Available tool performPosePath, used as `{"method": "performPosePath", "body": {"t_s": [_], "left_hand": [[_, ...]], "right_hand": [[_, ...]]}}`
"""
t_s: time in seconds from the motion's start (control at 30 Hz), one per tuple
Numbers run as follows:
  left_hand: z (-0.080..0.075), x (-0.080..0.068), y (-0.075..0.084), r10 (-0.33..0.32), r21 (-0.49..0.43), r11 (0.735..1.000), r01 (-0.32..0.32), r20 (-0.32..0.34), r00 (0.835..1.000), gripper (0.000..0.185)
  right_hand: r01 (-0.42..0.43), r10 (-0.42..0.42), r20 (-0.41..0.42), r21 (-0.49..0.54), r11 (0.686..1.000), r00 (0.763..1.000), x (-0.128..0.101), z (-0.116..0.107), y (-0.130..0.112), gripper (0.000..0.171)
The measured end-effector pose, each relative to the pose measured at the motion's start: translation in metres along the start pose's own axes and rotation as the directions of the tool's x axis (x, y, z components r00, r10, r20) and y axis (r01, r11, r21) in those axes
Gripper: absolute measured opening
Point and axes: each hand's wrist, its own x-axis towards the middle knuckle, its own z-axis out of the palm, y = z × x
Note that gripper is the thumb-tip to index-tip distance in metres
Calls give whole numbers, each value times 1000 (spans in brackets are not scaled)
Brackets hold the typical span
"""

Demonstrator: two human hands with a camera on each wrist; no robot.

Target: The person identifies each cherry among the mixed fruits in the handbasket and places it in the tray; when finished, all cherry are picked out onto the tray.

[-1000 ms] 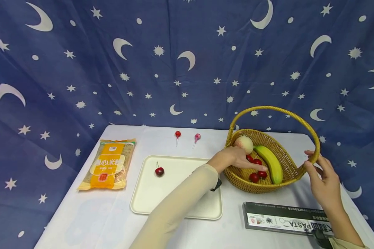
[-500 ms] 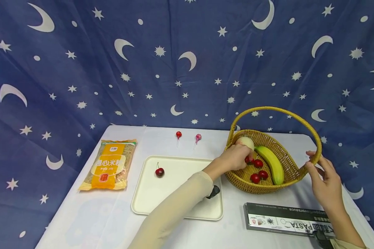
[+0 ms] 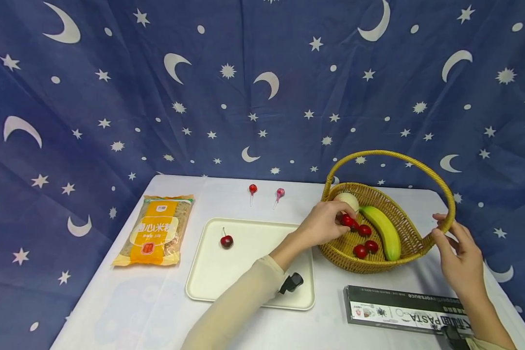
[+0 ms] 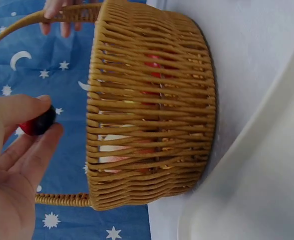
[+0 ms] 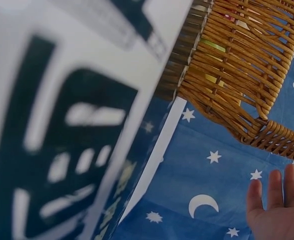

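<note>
Left hand (image 3: pixel 325 223) pinched 1 cherry (image 4: pixel 38 121) in fingertips above basket (image 3: pixel 354 266); small round fruit seemingly suited light grip. Right hand (image 3: pixel 461 260), partly closed, held handle (image 3: pixel 389 153) near its base, probably steadying basket. Other cherries (image 3: pixel 360 251) lay inside, beside banana (image 3: pixel 382 231).

Right wrist view: box (image 5: pixel 61 125) crowds my left side, blurred, large dark characters on white. Basket (image 5: pixel 237 60) upper right, yellow-green showing through its weave. Right hand (image 5: pixel 279 220) in lower right corner, fingers pointing up near the handle (image 5: pixel 287 145); contact I can't make out. Blue starry cloth (image 5: pixel 177 175) behind.
</note>
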Motion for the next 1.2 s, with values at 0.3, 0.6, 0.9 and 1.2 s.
{"method": "performPosePath", "body": {"t_s": [0.3, 0.6, 0.9, 1.2], "left_hand": [[-8, -23, 3, 62, -122, 990, -76, -117, 991, 31], [-12, -34, 3, 74, -207, 972, -111, -178, 981, 31], [-25, -54, 1, 57, -399, 906, -143, -220, 974, 28], [-40, -71, -12, 5, -413, 903, -114, -257, 967, 26]], "right_hand": [[-10, 10, 5, 0, 1000, 1000, 0, 1, -1, 40], [-18, 18, 17, -3, 1000, 1000, 1, -2, 0, 40], [-42, 42, 15, -3, 999, 999, 2, 1, -1, 40], [-75, 75, -17, -25, 997, 997, 1, 2, -4, 40]]}}
